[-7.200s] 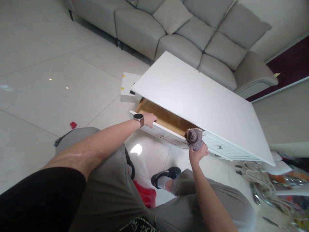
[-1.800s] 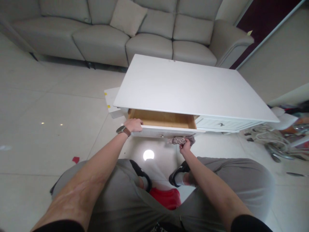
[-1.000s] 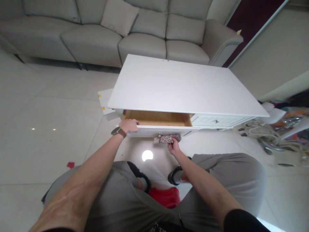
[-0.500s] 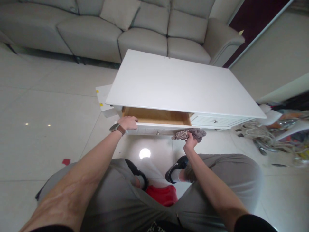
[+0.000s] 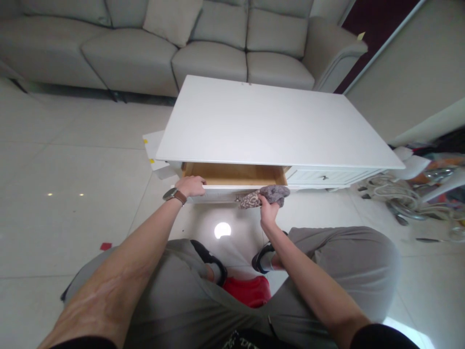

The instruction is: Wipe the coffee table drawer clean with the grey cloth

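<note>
Center frame, the right hand's [image 5: 269, 211] fingers clasped a cloth [image 5: 276, 194] (likely soft, light, best held mid-bunch) at the open drawer [image 5: 221, 195], while the left hand's [image 5: 189, 186] fingers gripped its front edge.

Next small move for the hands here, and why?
I'd probably slide the cloth left along the drawer front, towards the knob. The right hand grips it at the panel's right part, the left hand holds the panel's top edge at the other end, and the stretch between looks unobstructed.
</note>
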The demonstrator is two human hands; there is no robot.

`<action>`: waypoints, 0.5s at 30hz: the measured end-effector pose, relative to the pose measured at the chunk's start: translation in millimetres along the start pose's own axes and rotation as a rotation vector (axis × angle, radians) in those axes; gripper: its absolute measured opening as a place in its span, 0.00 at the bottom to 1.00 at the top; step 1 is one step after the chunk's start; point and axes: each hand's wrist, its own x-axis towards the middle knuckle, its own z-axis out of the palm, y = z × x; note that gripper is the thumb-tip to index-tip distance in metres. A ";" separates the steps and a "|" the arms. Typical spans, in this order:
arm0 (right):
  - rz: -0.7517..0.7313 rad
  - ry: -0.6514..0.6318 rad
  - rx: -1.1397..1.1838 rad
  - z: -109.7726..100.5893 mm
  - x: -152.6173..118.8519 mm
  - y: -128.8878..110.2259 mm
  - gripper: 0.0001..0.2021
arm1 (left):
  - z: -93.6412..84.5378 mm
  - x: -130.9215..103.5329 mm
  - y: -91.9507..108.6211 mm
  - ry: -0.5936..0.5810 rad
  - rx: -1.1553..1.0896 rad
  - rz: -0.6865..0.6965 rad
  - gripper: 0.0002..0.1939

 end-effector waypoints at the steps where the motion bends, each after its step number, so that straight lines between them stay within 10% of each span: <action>1: 0.004 -0.063 0.003 7.6 -9.3 1.7 0.16 | 0.2 0.2 -0.1 0.003 0.000 -0.002 0.26; 7: 0.031 -0.284 0.031 34.6 -34.8 10.8 0.16 | -0.4 -0.5 0.9 0.010 0.005 -0.008 0.26; 15: 0.121 -0.122 -0.021 15.5 -6.0 6.9 0.18 | -1.6 -4.2 3.5 0.031 0.004 -0.012 0.25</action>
